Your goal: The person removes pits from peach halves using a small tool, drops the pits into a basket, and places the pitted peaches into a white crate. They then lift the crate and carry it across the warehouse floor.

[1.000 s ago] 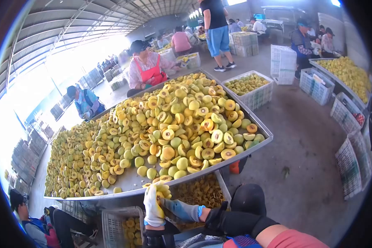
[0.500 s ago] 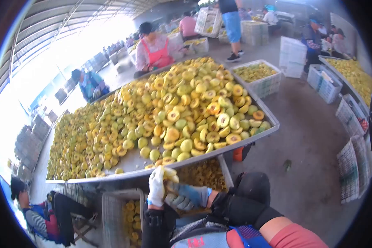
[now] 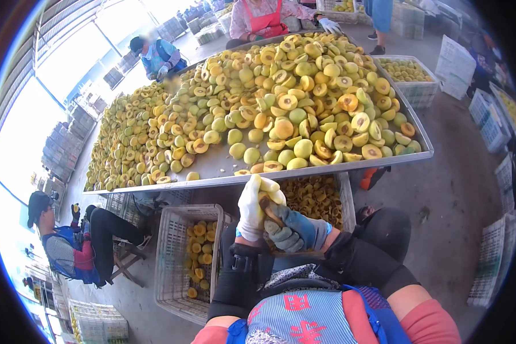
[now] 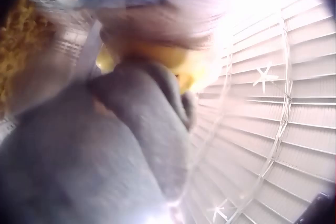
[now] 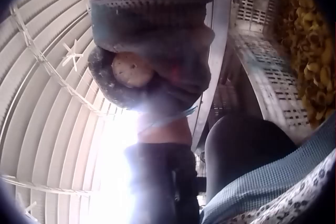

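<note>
In the head view my left hand (image 3: 253,209), in a white glove with yellowed fingers, is curled around a peach half that is mostly hidden. Yellow fruit (image 4: 185,81) peeks out past the fingers in the left wrist view. My right hand (image 3: 295,230), in a grey-blue glove, meets it and grips a tool by its brown wooden handle (image 3: 273,213). The round handle end (image 5: 132,70) shows inside the curled fingers in the right wrist view. The tool's working end is hidden between the hands. Just beyond them is the metal-rimmed table (image 3: 212,182), heaped with halved peaches (image 3: 286,127).
Below the table edge stands a crate of brown-yellow scraps (image 3: 312,198). A white crate (image 3: 175,258) at left holds peach halves. One person (image 3: 69,246) sits at left, and others (image 3: 266,20) work across the table. More crates (image 3: 490,261) stand at right.
My head view has tilted down, so table and hands sit differently in it. My right hand has turned, its curled fingers now facing up. The person opposite has stretched an arm across the fruit.
</note>
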The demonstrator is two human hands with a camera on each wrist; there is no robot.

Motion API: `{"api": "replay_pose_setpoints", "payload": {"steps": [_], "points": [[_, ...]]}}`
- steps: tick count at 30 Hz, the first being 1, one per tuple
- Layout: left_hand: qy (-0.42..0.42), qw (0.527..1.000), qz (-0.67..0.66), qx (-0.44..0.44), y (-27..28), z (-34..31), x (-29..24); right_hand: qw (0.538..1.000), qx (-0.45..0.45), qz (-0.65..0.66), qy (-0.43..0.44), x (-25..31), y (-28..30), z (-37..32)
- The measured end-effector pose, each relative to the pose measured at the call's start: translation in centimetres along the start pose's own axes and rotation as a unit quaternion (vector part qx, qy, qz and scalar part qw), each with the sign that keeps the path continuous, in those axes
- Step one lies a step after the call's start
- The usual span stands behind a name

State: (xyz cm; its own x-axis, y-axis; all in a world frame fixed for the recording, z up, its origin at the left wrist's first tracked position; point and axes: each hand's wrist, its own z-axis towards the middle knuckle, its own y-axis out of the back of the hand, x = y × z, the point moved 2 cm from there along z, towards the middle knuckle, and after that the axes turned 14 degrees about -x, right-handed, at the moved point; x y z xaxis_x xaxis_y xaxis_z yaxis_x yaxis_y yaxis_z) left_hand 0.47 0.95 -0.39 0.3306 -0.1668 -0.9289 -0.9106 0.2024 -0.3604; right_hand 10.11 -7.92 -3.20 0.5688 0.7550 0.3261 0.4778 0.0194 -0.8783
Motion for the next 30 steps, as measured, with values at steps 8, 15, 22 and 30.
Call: {"api": "replay_pose_setpoints", "payload": {"steps": [8,15,22,30], "points": [[0.021,0.998,-0.059,-0.013,-0.6,1.1,1.0,0.997,0.017,-0.066,0.026,0.3,1.4,1.0],[-0.08,0.992,0.076,0.056,-0.3,0.4,-0.4,0.998,0.049,0.026,-0.025,-0.3,0.7,0.3],[-0.056,0.997,-0.007,0.049,-1.4,-0.6,0.0,0.978,0.15,0.14,-0.029,-1.8,2.0,1.7],[0.162,0.954,-0.25,0.028,-0.6,1.4,1.7,0.968,-0.146,-0.189,0.081,-0.1,-0.3,-0.9]]}}
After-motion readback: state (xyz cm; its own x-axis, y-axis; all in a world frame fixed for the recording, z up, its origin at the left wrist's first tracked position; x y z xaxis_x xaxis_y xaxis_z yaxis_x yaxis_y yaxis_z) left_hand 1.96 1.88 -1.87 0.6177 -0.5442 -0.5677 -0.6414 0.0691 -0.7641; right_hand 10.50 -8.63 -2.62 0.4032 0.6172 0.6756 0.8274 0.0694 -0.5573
